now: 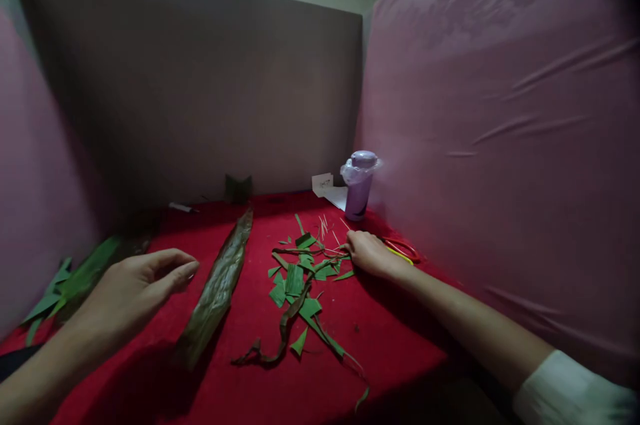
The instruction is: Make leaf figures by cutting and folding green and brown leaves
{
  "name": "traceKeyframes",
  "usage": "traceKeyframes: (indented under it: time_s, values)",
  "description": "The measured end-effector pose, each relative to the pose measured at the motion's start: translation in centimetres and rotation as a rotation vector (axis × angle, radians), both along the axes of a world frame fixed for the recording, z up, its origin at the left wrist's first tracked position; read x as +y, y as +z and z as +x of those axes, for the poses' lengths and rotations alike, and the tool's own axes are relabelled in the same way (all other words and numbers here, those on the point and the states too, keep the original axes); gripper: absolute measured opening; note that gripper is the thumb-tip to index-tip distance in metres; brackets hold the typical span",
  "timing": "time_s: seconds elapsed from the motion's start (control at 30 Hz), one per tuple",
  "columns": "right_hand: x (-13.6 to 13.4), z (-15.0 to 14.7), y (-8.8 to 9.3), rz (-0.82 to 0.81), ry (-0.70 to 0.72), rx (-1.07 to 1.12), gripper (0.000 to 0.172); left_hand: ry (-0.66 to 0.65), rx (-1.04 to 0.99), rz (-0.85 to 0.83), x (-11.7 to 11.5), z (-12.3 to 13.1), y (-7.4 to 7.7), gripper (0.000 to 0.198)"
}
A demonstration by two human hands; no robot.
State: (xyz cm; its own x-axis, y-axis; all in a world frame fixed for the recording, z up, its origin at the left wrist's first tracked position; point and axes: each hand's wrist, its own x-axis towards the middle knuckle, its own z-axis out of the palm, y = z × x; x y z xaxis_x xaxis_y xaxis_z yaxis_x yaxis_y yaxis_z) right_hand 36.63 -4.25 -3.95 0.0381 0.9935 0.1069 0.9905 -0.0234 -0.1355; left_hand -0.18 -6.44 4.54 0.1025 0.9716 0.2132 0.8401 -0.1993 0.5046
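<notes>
My right hand point(370, 253) reaches down to the red cloth, fingers bent together beside several thin toothpicks point(323, 227). Whatever its fingertips hold, if anything, is hidden. Raised over the left side, my left hand point(137, 285) has thumb and forefinger curved towards each other with a gap between, and nothing shows in it. Just right of it lies a long, dull green leaf point(220, 285), wrinkled and glossy. Cut green leaf pieces point(295, 279) and a brown, twisted leaf strip point(283, 331) are scattered in the middle, left of my right hand.
Red-and-yellow-handled scissors point(407, 251) lie behind my right hand. A purple tumbler point(358, 195) with plastic around its top stands at the back right, beside a white card point(323, 183). More green leaves point(87, 271) lie far left. A folded leaf piece point(238, 189) and a white pen-like object point(182, 207) are at the back.
</notes>
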Motion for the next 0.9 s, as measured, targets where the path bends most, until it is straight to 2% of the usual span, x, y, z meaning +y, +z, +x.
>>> traceKeyframes:
  time_s: [0.1, 0.17, 0.23, 0.3, 0.37, 0.47, 0.57, 0.67, 0.77, 0.9]
  values:
    - [-1.7, -1.9, -0.1, 0.031, 0.133, 0.048, 0.014, -0.084, 0.003, -0.074, 0.0, 0.3, -0.5, 0.033]
    - [-2.5, -2.6, 0.0, 0.042, 0.242, 0.096, 0.011, -0.076, -0.006, -0.074, -0.2, 0.3, -0.7, 0.035]
    - [-2.7, -2.6, 0.3, 0.062, 0.312, 0.141, 0.017, -0.087, -0.020, -0.072, -0.4, 0.6, -0.8, 0.036]
    - [-1.9, -2.2, 0.6, 0.092, 0.324, 0.171, 0.025, -0.109, -0.019, -0.065, -0.5, 1.4, -1.2, 0.036]
    - [-0.6, -1.8, 0.7, 0.114, 0.315, 0.181, 0.030, -0.155, 0.007, -0.026, -0.5, 2.7, -1.8, 0.034]
    - [0.7, -2.6, 0.5, 0.110, 0.340, 0.176, 0.028, -0.275, 0.051, 0.086, -0.1, 5.5, -2.7, 0.030]
    - [-0.3, -5.0, 0.3, 0.098, 0.412, 0.163, 0.028, -0.466, 0.117, 0.109, 0.7, 8.6, -3.3, 0.029]
    - [-2.5, -6.6, 0.8, 0.088, 0.518, 0.158, 0.047, -0.515, 0.217, 0.092, 2.5, 10.9, -3.2, 0.030]
    - [-3.9, -5.3, 1.6, 0.133, 0.454, 0.147, 0.051, -0.483, 0.367, 0.017, 4.9, 12.6, -2.7, 0.033]
    - [-4.3, -1.5, 1.4, 0.147, 0.227, 0.089, 0.029, -0.496, 0.449, -0.060, 8.4, 14.6, -2.4, 0.039]
